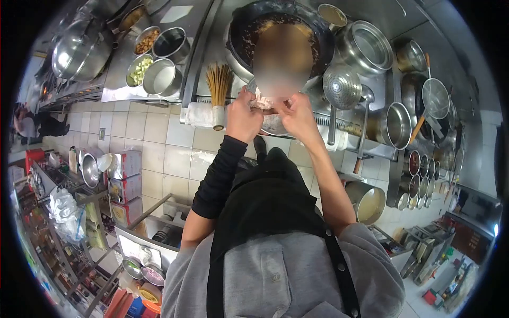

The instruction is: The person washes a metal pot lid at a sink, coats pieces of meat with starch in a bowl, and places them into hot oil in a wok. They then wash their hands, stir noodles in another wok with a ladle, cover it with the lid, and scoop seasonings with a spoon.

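At the near edge of a large dark wok (238, 40), my left hand (245, 117) and my right hand (298, 115) meet around a pale, pinkish piece of food (262, 102). My left fingers are closed on it beside a grey metallic edge. The right fingertips pinch at its other side. A blurred patch hides the middle of the wok and the area just above my fingers; dark liquid shows around it. Below my hands sits part of a light round bowl (274, 125).
A bamboo brush (218, 95) stands left of my hands. To the right are a perforated ladle (342, 87), a ladle with a long handle (366, 114) and metal pots (397, 125). Food containers (140, 72) sit at upper left. A pot (369, 204) is near my right elbow.
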Tool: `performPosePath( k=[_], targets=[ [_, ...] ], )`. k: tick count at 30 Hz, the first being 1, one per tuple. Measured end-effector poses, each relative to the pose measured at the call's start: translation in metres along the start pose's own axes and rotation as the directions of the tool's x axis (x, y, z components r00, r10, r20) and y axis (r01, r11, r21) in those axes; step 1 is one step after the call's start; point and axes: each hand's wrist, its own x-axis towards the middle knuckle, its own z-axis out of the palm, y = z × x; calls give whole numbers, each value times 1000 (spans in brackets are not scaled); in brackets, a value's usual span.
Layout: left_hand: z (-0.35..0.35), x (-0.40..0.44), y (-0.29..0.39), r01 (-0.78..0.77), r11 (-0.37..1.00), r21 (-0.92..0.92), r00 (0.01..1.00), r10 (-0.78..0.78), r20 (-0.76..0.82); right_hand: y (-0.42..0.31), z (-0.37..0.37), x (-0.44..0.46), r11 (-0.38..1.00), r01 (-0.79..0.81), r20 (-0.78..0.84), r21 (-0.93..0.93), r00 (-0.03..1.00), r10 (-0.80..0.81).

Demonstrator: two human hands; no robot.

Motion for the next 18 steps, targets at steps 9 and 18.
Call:
performPosePath(
  k=[9, 18],
  targets=[
    [10, 29, -66, -51, 993, 108, 995, 60, -85, -3, -34, 68, 996, -5, -66, -87, 998, 0],
    [-32, 11, -54, 153, 967, -203, 976, -180, -119, 154, 48, 258, 762, 370, 146, -532, 926, -347]
  ],
)
